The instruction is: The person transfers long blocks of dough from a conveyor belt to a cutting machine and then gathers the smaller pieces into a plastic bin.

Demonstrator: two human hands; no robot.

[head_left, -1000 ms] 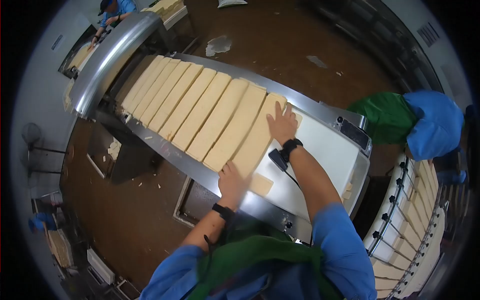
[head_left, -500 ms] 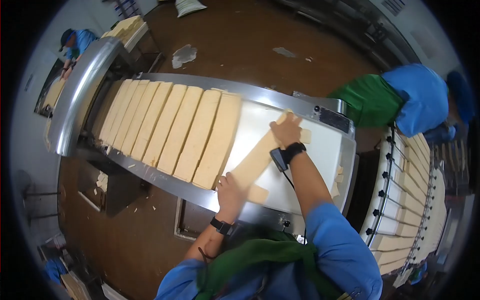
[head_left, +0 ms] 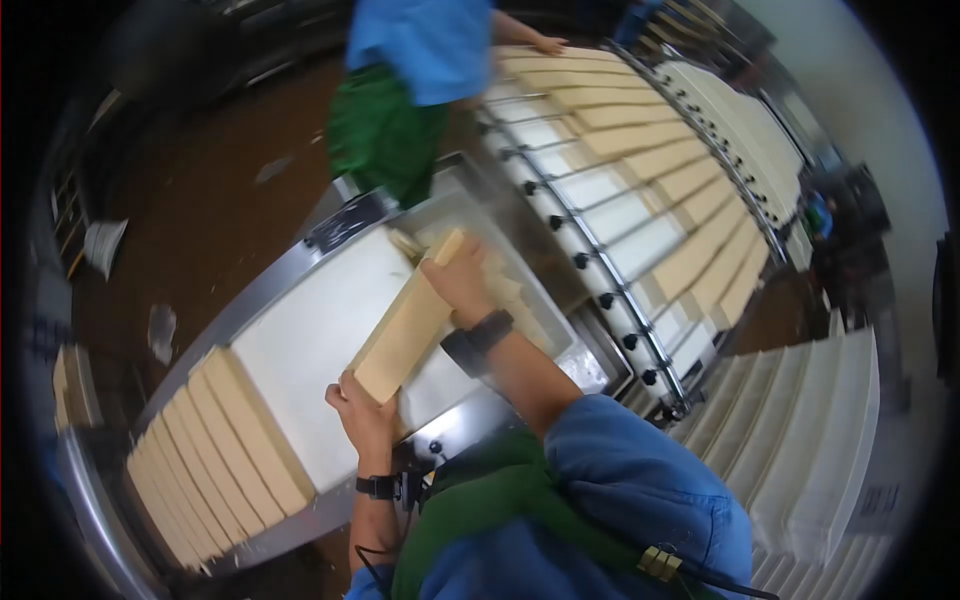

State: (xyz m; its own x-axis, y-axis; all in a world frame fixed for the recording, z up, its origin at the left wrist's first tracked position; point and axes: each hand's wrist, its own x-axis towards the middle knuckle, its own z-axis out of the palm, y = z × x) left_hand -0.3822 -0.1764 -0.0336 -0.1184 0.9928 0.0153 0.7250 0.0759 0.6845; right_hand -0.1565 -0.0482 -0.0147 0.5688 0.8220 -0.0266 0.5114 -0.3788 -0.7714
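A long, pale yellow, dough-like slab (head_left: 405,332) is held aslant between my two hands above the white conveyor belt (head_left: 290,325). My left hand (head_left: 365,412) is closed around its near end, with the thumb along the edge. Toward the far end, my right hand (head_left: 460,282) grips it from the side; its fingers are slightly blurred. Similar slabs (head_left: 215,450) lie side by side on the belt to the left. Loose offcuts (head_left: 510,290) lie in a metal tray (head_left: 548,322) at the belt's end, just beyond my right hand.
A wide conveyor with rods and black knobs (head_left: 582,261) carries slabs in lanes (head_left: 640,170) on the right. Across the belt stands a co-worker in blue and green (head_left: 410,60), one hand over those lanes. White ridged trays (head_left: 800,440) are stacked at lower right.
My view has swung right toward the laned conveyor. Both hands have carried the slab toward the belt's end and the tray, away from the row of slabs.
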